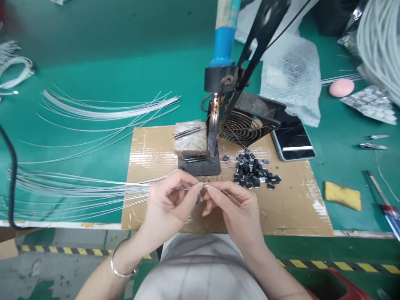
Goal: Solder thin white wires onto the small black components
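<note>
My left hand [170, 202] and my right hand [233, 206] meet at their fingertips over the near edge of a taped cardboard mat [300, 208]. Both pinch a thin white wire [240, 205] that runs from the pinch point down to the right. A small grey part sits between the fingertips; its shape is too small to tell. Just beyond the hands stands a soldering iron [214, 125] on a black stand, beside a grey block [190, 139]. To its right lies a heap of small black components [254, 171]. A bundle of white wires [71, 189] lies at my left.
A small fan [242, 127], a phone [292, 139] and bubble-wrap bags [290, 75] sit behind the mat. Right of it lie a yellow sponge [342, 195], tweezers [373, 146], a pink object [341, 87] and a white cable coil [381, 37]. More white wires [103, 108] fan out at left.
</note>
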`<move>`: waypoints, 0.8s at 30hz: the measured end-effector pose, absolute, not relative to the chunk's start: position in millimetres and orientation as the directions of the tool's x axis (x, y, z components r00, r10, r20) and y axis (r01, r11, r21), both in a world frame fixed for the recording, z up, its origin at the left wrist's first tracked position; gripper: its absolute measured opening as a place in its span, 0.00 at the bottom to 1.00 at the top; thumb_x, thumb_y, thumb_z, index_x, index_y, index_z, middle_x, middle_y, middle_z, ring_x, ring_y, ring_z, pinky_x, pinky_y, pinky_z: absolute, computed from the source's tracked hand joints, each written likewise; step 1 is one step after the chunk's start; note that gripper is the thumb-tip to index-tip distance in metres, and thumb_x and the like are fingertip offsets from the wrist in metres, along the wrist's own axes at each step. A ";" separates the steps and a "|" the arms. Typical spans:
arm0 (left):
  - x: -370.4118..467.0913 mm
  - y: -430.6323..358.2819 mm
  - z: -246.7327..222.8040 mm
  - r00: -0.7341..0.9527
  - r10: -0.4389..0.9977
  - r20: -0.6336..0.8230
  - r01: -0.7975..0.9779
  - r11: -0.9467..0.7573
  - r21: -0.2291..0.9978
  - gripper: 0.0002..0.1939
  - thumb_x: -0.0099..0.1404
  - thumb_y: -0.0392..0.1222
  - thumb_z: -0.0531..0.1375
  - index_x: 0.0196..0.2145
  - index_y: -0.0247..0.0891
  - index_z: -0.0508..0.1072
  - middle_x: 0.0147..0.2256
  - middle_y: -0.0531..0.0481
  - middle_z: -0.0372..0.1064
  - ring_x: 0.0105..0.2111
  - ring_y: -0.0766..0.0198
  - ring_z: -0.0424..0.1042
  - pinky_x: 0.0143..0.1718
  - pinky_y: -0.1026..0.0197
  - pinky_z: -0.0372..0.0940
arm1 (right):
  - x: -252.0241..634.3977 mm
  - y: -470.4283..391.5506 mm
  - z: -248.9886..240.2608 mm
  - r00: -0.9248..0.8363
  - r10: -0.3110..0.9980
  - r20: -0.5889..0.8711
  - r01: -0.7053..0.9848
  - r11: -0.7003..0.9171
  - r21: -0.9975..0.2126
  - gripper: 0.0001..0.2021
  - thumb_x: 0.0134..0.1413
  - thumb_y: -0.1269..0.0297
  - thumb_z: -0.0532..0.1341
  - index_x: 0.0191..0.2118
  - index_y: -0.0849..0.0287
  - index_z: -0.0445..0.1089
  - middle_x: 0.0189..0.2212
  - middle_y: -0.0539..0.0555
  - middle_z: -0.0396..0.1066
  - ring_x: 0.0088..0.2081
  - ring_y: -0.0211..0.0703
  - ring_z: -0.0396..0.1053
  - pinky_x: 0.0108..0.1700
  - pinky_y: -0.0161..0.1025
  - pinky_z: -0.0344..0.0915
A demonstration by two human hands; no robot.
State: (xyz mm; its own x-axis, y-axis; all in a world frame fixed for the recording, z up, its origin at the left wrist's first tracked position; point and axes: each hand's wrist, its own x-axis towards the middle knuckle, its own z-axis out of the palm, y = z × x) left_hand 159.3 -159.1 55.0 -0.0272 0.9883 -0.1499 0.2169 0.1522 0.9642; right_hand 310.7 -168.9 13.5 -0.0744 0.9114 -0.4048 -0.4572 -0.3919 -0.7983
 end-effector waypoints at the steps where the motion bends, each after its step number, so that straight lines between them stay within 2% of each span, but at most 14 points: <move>1: 159.3 -159.2 54.9 -0.026 0.991 -0.132 0.237 0.135 0.962 0.06 0.66 0.36 0.65 0.30 0.38 0.77 0.23 0.54 0.74 0.20 0.71 0.63 0.21 0.68 0.58 | 310.8 -169.0 13.6 -0.070 0.915 -0.397 -0.456 -0.383 -0.803 0.05 0.53 0.60 0.77 0.33 0.53 0.86 0.25 0.50 0.81 0.21 0.38 0.76 0.25 0.35 0.80; 8: 159.5 -159.7 53.2 -0.025 0.994 -0.102 0.296 0.105 0.949 0.06 0.66 0.36 0.65 0.30 0.37 0.78 0.23 0.53 0.74 0.20 0.70 0.63 0.21 0.67 0.57 | 313.1 -169.3 14.9 -0.052 0.922 -0.382 -0.439 -0.365 -0.821 0.04 0.53 0.60 0.77 0.33 0.52 0.86 0.25 0.50 0.82 0.21 0.39 0.77 0.25 0.36 0.80; 15: 161.1 -159.4 57.1 -0.023 0.993 -0.118 0.206 0.121 0.971 0.06 0.66 0.34 0.66 0.30 0.37 0.78 0.23 0.53 0.77 0.20 0.71 0.66 0.21 0.70 0.59 | 314.5 -170.4 12.8 -0.071 0.924 -0.376 -0.427 -0.369 -0.826 0.04 0.55 0.59 0.77 0.35 0.52 0.86 0.26 0.51 0.82 0.22 0.38 0.76 0.26 0.36 0.80; 24: 160.6 -162.4 52.9 -0.010 0.992 -0.129 0.279 0.127 0.952 0.06 0.67 0.36 0.65 0.31 0.37 0.77 0.22 0.55 0.71 0.18 0.72 0.56 0.18 0.67 0.50 | 316.8 -171.0 11.9 -0.113 0.913 -0.392 -0.426 -0.401 -0.811 0.06 0.54 0.59 0.76 0.33 0.54 0.85 0.24 0.50 0.80 0.22 0.38 0.74 0.26 0.36 0.78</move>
State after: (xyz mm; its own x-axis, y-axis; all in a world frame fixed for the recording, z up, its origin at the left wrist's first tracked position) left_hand 160.6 -162.4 52.9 -0.0104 0.9916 -0.1292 0.2786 0.1269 0.9520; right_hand 316.8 -171.0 11.9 -0.1132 0.9129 -0.3923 -0.4261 -0.4013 -0.8108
